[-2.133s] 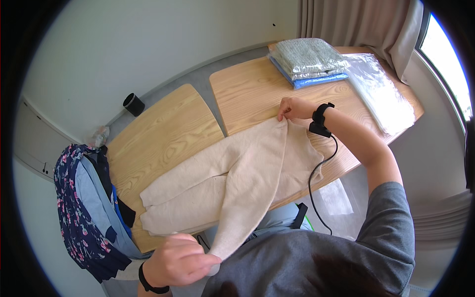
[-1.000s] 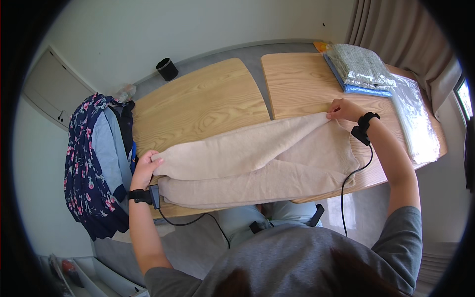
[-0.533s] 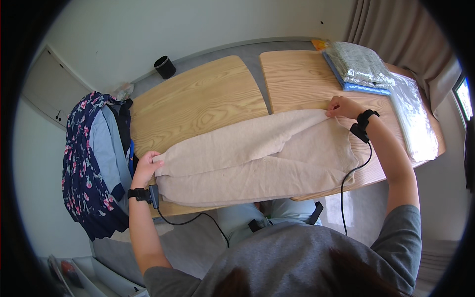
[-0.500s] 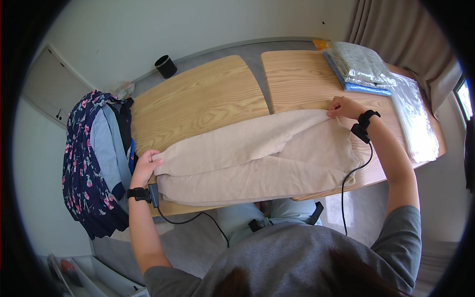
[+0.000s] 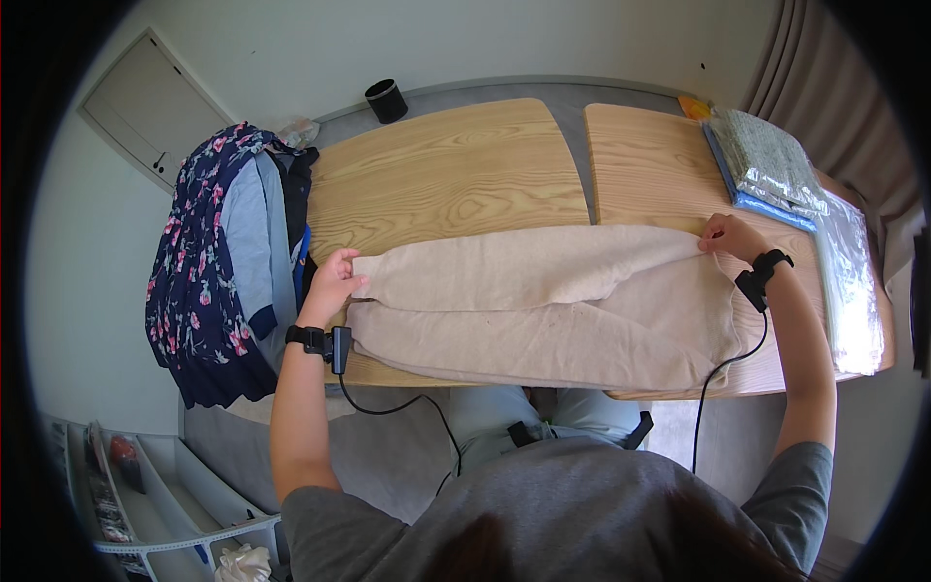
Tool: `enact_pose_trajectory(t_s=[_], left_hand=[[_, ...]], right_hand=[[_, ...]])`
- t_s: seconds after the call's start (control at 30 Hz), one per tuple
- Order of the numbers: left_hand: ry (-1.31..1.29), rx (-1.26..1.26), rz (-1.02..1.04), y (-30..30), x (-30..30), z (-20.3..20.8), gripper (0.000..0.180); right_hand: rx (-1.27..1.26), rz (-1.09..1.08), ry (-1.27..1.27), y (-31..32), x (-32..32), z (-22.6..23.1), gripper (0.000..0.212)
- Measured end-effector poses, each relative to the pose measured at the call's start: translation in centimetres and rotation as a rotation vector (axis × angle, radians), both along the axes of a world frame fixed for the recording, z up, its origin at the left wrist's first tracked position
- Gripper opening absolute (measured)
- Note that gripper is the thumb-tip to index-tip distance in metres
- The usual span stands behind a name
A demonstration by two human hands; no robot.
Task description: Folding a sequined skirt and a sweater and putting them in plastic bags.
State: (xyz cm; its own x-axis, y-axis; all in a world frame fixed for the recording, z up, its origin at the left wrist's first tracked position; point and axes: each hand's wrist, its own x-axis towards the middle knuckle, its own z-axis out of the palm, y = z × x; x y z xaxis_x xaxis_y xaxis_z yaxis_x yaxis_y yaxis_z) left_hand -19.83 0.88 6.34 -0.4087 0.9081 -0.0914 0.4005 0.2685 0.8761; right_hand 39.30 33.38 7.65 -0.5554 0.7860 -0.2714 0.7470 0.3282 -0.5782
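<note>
A pair of beige trousers [image 5: 524, 276] lies stretched sideways over the near part of two wooden tables, its legs pointing left and its waist end at the right. At the far leg's cuff, my left hand [image 5: 333, 286] is closed on the cloth between thumb and fingers. My right hand [image 5: 734, 239] pinches the far corner of the waist end. The near leg rests on the table, partly under the far one, and neither hand touches it. Black bands with small boxes and cables sit on both my wrists.
Several garments [image 5: 208, 262], one navy with flowers, hang over the left table edge. Clear-bagged folded clothes [image 5: 771, 165] and clear plastic bags [image 5: 850, 281] lie at the right. A gap parts the two tables [image 5: 456, 155]. Beyond stands a black bin [image 5: 386, 101]; a white divided shelf [image 5: 165, 495] is lower left.
My view has turned, so the tables and clothes sit farther right in it. The trousers' far leg lies straighter and flatter. Both hands keep their grip at the same ends.
</note>
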Motion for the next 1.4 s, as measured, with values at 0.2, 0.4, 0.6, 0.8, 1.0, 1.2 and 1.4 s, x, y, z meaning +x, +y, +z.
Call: enact_pose_trajectory(t_s=[0.2, 0.4, 0.6, 0.8, 1.0, 1.2, 1.4], left_hand=[[0.548, -0.070, -0.008, 0.7, 3.8, 1.8, 0.049], [0.723, -0.419, -0.568, -0.9, 8.4, 3.1, 0.072], [0.793, -0.391, -0.591, -2.4, 8.9, 0.6, 0.078], [0.797, -0.411, -0.522, -2.7, 9.4, 1.1, 0.078], [0.826, -0.366, -0.513, -2.3, 9.4, 0.3, 0.078], [0.793, -0.296, -0.524, -1.5, 9.1, 0.7, 0.076], [0.652, -0.021, -0.646, 1.3, 20.1, 7.7, 0.065]], right_hand=[[0.083, 0.035, -0.026, 0.5, 0.7, 0.1, 0.020], [0.083, 0.049, -0.129, 0.6, -0.6, 0.1, 0.022], [0.199, -0.004, -0.229, -2.4, -0.5, 1.6, 0.048], [0.118, -0.202, -0.050, -10.3, 3.0, 6.4, 0.054], [0.207, -0.388, 0.286, -16.7, 11.3, 10.3, 0.039], [0.354, -0.465, 0.623, -18.0, 13.6, 13.1, 0.028], [0.284, -0.281, 0.767, -17.5, 8.3, 12.1, 0.024]])
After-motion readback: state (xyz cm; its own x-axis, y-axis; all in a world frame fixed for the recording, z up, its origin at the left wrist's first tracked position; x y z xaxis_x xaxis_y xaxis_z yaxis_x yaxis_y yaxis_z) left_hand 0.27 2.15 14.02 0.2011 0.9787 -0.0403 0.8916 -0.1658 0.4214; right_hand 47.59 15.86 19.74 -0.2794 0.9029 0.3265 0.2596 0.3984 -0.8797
